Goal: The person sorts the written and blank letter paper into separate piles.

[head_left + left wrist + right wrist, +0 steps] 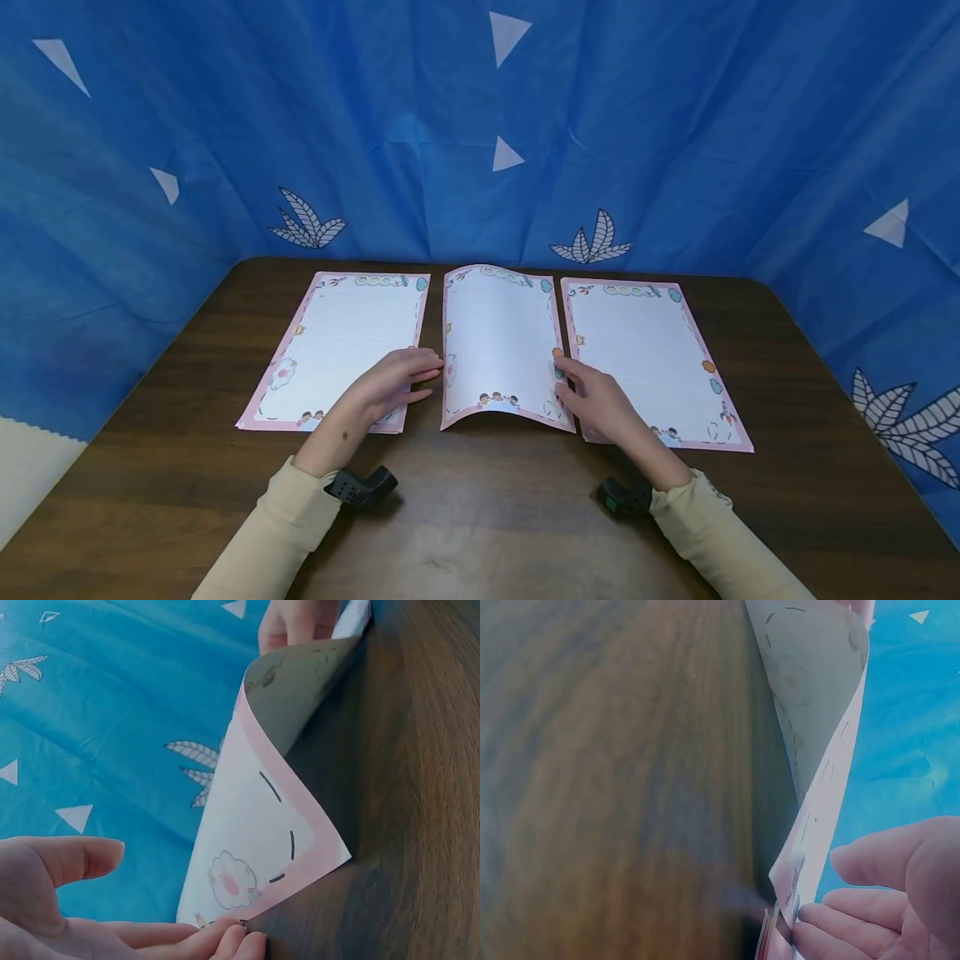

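Note:
A sheet of paper (501,333) with a pink border and small cartoon drawings stands bowed upward in the middle of the table. My left hand (390,382) touches its left edge with fairly straight fingers, the thumb held apart in the left wrist view. At the opposite edge, the fingers of my right hand (603,402) press the paper, and the right wrist view shows that thumb lifted clear. The arched underside (810,697) is pale, with the print showing through faintly.
Similar bordered sheets lie to the left (360,333) and to the right (637,350), the right ones seemingly stacked. Everything rests on a dark wooden table (487,517). A blue curtain (420,100) with white triangles and leaf prints hangs behind and at both sides.

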Demonstrator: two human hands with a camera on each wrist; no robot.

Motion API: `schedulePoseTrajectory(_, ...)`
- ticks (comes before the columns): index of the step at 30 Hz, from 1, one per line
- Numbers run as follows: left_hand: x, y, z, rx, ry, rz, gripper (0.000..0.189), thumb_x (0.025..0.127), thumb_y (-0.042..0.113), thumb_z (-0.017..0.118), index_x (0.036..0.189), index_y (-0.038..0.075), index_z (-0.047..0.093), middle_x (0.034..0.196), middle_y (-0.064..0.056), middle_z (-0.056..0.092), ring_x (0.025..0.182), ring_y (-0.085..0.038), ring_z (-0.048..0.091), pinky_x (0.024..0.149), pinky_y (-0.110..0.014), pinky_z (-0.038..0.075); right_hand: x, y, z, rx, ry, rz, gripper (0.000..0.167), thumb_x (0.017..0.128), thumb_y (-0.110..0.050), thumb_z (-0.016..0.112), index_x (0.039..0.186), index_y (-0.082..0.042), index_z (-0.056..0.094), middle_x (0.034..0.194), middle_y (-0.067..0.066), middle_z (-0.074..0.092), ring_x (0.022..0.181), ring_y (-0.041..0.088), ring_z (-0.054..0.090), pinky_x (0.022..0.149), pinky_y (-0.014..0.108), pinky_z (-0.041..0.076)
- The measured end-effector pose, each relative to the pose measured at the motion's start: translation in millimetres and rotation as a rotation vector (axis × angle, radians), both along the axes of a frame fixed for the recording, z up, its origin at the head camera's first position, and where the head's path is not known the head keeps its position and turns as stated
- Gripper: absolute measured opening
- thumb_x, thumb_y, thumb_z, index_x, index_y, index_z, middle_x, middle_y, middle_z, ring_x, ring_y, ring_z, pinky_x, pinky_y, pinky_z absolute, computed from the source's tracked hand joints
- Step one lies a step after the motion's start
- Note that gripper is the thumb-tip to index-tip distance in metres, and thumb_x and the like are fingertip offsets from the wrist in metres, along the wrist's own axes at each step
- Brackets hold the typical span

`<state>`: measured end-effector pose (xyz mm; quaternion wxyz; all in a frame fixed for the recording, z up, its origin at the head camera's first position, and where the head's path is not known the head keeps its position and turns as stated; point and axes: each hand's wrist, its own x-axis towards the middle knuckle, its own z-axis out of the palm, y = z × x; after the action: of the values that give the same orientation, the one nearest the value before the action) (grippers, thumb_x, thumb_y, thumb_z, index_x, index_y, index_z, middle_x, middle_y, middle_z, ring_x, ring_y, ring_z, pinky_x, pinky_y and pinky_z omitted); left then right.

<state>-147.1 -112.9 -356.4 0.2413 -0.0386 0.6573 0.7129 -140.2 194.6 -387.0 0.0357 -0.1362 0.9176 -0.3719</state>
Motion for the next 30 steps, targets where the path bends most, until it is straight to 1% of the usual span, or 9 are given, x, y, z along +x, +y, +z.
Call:
schedulePoseTrajectory(5,-2.8,-0.8,-3.5,0.112,-0.031,0.017,0.049,0.099,0.019,0.045,0.136,-0.008,0.027,0.137,-0.023,0.034,0.126,-0.034,0.037,0.101,-0.046,0.033,-0.1,-1,-0.2,0.0,0.002,0.003,0.047,0.092,-0.01,0.058,0.135,0.003,0.046,0.133,0.021,0.048,0.125,0.034,0.041,0.098,0.048,0.035)
schedulePoseTrajectory(10,-2.6,0.4,-5.3,0.167,-0.046,0.033,0.048,0.1,0.018,0.044,0.135,-0.008,0.024,0.139,-0.022,0.029,0.127,-0.036,0.036,0.101,-0.047,0.033,0.4,-2,1.0,0.0,-0.011,-0.002,0.047,0.092,-0.011,0.058,0.136,0.002,0.046,0.134,0.021,0.048,0.125,0.034,0.041,0.099,0.048,0.034)
schedulePoseTrajectory(14,-0.9,1.1,-6.3,0.164,-0.024,0.029,0.047,0.1,0.02,0.043,0.133,-0.008,0.025,0.139,-0.022,0.026,0.126,-0.036,0.036,0.1,-0.047,0.034,0.7,-2,4.1,0.035,-0.04,0.003,0.058,0.091,-0.027,0.061,0.138,0.001,0.043,0.135,0.021,0.046,0.125,0.036,0.04,0.098,0.05,0.034)
schedulePoseTrajectory(16,-0.8,1.2,-7.1,0.158,-0.02,0.036,0.045,0.1,0.021,0.045,0.131,-0.007,0.028,0.139,-0.021,0.027,0.126,-0.035,0.037,0.099,-0.046,0.035,0.6,-2,6.0,0.075,-0.067,0.033,0.072,0.088,-0.04,0.063,0.142,0.0,0.037,0.138,0.022,0.043,0.126,0.038,0.039,0.097,0.053,0.035)
schedulePoseTrajectory(18,-0.8,1.0,-7.7,0.153,-0.019,0.041,0.043,0.099,0.022,0.046,0.13,-0.005,0.031,0.138,-0.021,0.028,0.125,-0.034,0.038,0.098,-0.046,0.036,0.9,-2,7.4,0.117,-0.098,0.099,0.087,0.083,-0.049,0.065,0.145,0.001,0.029,0.142,0.022,0.036,0.127,0.038,0.036,0.097,0.054,0.034)
schedulePoseTrajectory(20,-0.4,0.9,-7.8,0.15,-0.016,0.043,0.041,0.099,0.023,0.047,0.127,-0.004,0.034,0.137,-0.02,0.029,0.124,-0.033,0.039,0.098,-0.045,0.037,2.1,-2,8.5,0.159,-0.119,0.177,0.1,0.078,-0.053,0.069,0.147,0.002,0.021,0.147,0.022,0.027,0.131,0.038,0.031,0.099,0.054,0.031)
schedulePoseTrajectory(22,-0.3,0.8,-7.5,0.151,-0.014,0.042,0.04,0.099,0.023,0.048,0.125,-0.004,0.036,0.136,-0.02,0.031,0.124,-0.033,0.04,0.097,-0.045,0.037,3.8,-3,8.4,0.185,-0.118,0.243,0.107,0.075,-0.052,0.072,0.147,0.003,0.016,0.149,0.022,0.02,0.134,0.037,0.024,0.103,0.054,0.024)
schedulePoseTrajectory(25,-0.3,0.8,-7.2,0.156,-0.01,0.033,0.04,0.099,0.023,0.048,0.124,-0.007,0.037,0.136,-0.021,0.031,0.124,-0.033,0.04,0.097,-0.045,0.037,7.3,-5,7.0,0.23,-0.066,0.282,0.104,0.075,-0.047,0.074,0.146,0.005,0.019,0.15,0.023,0.018,0.136,0.036,0.018,0.105,0.056,0.016)
schedulePoseTrajectory(30,-1.2,1.3,-7.4,0.171,-0.024,0.027,0.042,0.099,0.021,0.047,0.125,-0.009,0.035,0.136,-0.022,0.029,0.125,-0.035,0.037,0.099,-0.047,0.035,10.2,-7,5.6,0.26,-0.01,0.253,0.088,0.082,-0.045,0.068,0.143,0.005,0.03,0.147,0.025,0.024,0.135,0.036,0.02,0.105,0.056,0.014)
